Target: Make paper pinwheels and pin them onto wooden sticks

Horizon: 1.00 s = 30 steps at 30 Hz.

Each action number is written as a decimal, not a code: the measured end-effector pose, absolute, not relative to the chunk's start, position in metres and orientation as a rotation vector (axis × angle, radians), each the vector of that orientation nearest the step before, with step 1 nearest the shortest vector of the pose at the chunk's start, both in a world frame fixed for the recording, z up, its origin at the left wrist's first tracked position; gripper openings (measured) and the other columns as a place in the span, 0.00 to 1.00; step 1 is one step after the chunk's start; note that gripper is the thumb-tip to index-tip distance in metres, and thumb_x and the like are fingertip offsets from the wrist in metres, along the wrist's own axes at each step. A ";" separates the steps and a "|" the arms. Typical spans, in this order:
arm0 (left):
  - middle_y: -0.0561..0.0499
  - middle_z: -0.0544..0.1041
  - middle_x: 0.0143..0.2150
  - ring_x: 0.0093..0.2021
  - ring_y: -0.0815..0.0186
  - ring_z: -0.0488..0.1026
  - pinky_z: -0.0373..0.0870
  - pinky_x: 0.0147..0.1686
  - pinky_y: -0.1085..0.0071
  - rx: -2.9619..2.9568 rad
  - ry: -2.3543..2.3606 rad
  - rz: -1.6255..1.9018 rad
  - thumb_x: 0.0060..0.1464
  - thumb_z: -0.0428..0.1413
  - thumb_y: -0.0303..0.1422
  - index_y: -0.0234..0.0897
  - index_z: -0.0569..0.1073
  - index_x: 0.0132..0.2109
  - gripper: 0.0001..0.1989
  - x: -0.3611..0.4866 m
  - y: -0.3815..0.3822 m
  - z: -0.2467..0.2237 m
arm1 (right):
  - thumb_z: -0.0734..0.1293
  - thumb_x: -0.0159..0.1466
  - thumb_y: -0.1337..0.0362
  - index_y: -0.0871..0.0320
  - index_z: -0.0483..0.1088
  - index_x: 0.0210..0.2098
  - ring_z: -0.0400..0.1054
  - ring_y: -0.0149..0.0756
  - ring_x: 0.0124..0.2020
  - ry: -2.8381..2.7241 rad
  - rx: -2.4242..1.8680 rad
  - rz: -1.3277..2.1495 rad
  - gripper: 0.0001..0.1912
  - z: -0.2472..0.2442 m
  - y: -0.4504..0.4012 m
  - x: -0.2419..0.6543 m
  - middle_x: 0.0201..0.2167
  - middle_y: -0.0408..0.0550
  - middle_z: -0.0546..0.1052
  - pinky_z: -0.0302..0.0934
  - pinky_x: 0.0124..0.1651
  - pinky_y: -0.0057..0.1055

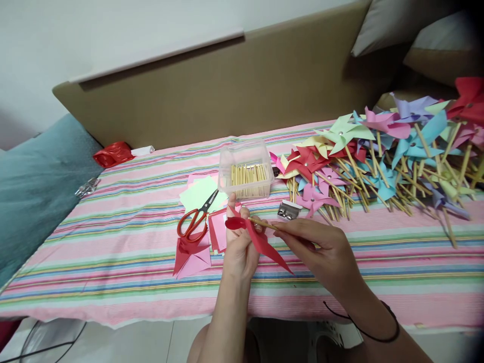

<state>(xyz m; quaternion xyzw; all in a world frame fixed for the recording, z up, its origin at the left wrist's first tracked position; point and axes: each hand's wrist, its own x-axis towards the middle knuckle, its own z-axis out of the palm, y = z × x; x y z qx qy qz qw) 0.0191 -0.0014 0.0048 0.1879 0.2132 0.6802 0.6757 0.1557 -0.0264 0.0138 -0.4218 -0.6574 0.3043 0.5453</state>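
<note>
My left hand (241, 247) is closed on a red paper pinwheel (264, 246), whose long pointed blade hangs out to the right. My right hand (321, 247) pinches the near end of a thin wooden stick (264, 223). The stick's far end meets the pinwheel at my left fingers; whether it is fastened there I cannot tell. Just beyond my hands stands a clear plastic box (245, 151) holding many wooden sticks (247, 176). A small open box (289, 209) with shiny metal pieces lies near my right fingertips.
Red-handled scissors (194, 222) lie on pale green paper (212, 189), left of my hands. Red and pink cut sheets (192, 257) lie below them. Many finished pinwheels (344, 132) pile up at the right. A red plastic bag (113, 154) sits at the far left of the striped cloth (113, 242).
</note>
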 end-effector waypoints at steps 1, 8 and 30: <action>0.62 0.70 0.28 0.24 0.77 0.67 0.69 0.32 0.78 0.424 0.486 1.532 0.39 0.70 0.28 0.52 0.65 0.59 0.40 0.019 -0.001 0.005 | 0.68 0.63 0.71 0.51 0.78 0.44 0.76 0.36 0.35 -1.562 -1.000 0.717 0.13 0.014 -0.026 0.156 0.37 0.46 0.82 0.69 0.32 0.30; 0.62 0.73 0.33 0.26 0.78 0.69 0.69 0.34 0.79 0.479 0.482 1.512 0.40 0.68 0.21 0.56 0.61 0.62 0.46 0.016 -0.003 0.005 | 0.68 0.62 0.73 0.51 0.79 0.44 0.76 0.35 0.34 -1.597 -0.965 0.672 0.15 0.014 -0.025 0.159 0.37 0.46 0.82 0.70 0.33 0.29; 0.63 0.69 0.25 0.29 0.74 0.73 0.73 0.46 0.68 0.668 0.627 1.565 0.40 0.70 0.28 0.54 0.63 0.61 0.42 0.009 0.001 -0.007 | 0.63 0.62 0.78 0.55 0.77 0.47 0.76 0.31 0.40 -1.698 -0.835 0.479 0.20 0.015 -0.025 0.162 0.40 0.47 0.81 0.69 0.44 0.25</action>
